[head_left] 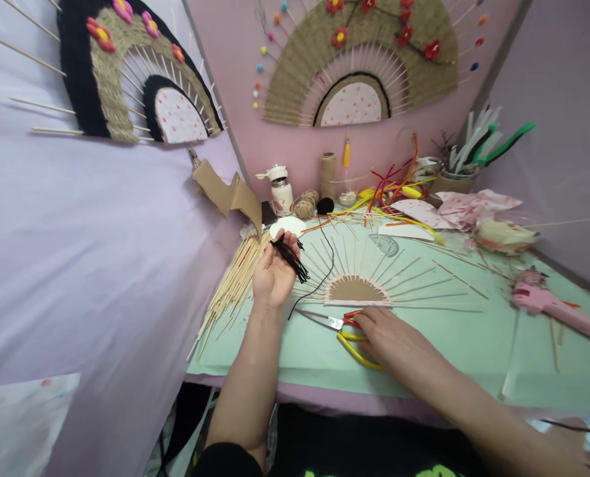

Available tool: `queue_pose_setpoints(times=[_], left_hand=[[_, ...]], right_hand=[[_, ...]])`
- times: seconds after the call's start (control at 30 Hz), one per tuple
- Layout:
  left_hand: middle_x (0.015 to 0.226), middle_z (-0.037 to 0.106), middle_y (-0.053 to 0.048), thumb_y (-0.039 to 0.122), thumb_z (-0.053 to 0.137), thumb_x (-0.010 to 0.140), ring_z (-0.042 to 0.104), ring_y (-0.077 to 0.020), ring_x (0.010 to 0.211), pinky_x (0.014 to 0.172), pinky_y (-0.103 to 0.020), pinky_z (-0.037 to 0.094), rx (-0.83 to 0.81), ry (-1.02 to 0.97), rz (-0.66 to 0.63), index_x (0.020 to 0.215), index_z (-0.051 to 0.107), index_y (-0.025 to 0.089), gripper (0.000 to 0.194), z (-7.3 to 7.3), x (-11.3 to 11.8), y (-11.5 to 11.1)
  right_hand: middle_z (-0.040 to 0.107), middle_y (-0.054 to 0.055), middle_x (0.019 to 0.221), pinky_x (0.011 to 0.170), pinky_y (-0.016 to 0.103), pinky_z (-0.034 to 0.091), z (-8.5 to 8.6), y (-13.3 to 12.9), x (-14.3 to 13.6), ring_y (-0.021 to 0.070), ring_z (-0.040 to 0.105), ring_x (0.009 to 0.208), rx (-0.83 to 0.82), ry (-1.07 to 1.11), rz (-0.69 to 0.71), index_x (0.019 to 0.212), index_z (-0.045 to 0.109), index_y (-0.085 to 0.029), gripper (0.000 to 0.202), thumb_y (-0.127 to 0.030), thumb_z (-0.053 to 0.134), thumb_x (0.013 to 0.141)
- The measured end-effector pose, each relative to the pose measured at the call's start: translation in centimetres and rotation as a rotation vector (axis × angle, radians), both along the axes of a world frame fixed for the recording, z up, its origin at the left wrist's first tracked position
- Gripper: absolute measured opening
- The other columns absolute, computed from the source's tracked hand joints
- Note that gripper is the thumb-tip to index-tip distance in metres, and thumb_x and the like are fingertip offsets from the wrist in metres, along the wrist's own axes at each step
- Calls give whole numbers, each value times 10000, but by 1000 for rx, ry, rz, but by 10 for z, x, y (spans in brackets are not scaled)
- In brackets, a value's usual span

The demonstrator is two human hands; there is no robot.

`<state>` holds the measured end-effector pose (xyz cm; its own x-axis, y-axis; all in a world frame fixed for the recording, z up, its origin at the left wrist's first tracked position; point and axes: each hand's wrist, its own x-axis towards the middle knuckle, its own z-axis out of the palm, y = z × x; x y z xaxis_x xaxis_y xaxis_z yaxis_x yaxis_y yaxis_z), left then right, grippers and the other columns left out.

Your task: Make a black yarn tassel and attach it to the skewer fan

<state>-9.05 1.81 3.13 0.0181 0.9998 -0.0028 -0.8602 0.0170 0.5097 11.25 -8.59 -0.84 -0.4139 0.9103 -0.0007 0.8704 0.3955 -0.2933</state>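
My left hand [276,268] is raised palm up over the table, fingers curled, holding a small black yarn tassel [290,257] whose strands hang across the fingers. My right hand [392,334] rests low over the table with its fingers on the handles of the scissors [332,321], one red and one yellow; part of the handles is hidden. The blades lie slightly parted, pointing left. Just behind them sits a half-round cardboard piece [357,289] with thin sticks fanning out. A loose black yarn [331,262] runs from a black yarn ball [325,206] down between my hands.
Many thin wooden sticks [230,285] lie at the left. A pink glue gun [556,308] is at the right. Along the back stand a white bottle [281,192], twine [305,206], coloured pipe cleaners [389,192] and tools in a can [454,181]. Decorated woven fans [288,86] hang on the walls.
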Motion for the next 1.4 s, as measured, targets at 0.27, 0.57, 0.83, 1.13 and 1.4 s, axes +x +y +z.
queue_pose_setpoints(times=[0.27,0.57,0.83,1.13,1.4], left_hand=[[1169,672,-95,149,398,952,552,-184,1245,1047,-319,455,28,135,-160,1123,659,149,313,0,7,-7],[1324,599,-107,-59,530,723,423,-256,1370,1142,-417,351,136,284,-304,1221,599,160,549,-6,16,-13],[1325,605,-123,-103,397,640,421,-257,1370,1148,-452,337,140,280,-321,1267,576,128,692,-6,10,-9],[1245,658,-129,-16,491,755,519,-248,1292,1117,-396,382,59,294,-305,1197,623,113,479,-4,11,-9],[1043,733,-135,224,627,866,675,-230,1056,980,-355,484,61,379,-272,1040,687,115,214,-10,14,-10]], right_hand=[[690,76,972,827,370,461,25,52,-18,230,619,919,-9,794,-67,983,668,-213,249,-417,602,858],[676,-4,763,755,273,460,-4,75,-32,114,608,729,-641,1373,-55,794,683,-153,227,-360,752,731],[680,1,721,689,230,477,-5,73,-24,89,597,654,-716,1570,-108,796,724,-148,211,-338,778,720],[732,60,783,741,273,508,8,71,-23,131,656,719,-782,1646,-205,850,751,-144,186,-258,689,717],[677,37,816,773,302,469,10,72,-21,150,610,774,-520,1522,-224,836,698,-163,278,-421,676,737]])
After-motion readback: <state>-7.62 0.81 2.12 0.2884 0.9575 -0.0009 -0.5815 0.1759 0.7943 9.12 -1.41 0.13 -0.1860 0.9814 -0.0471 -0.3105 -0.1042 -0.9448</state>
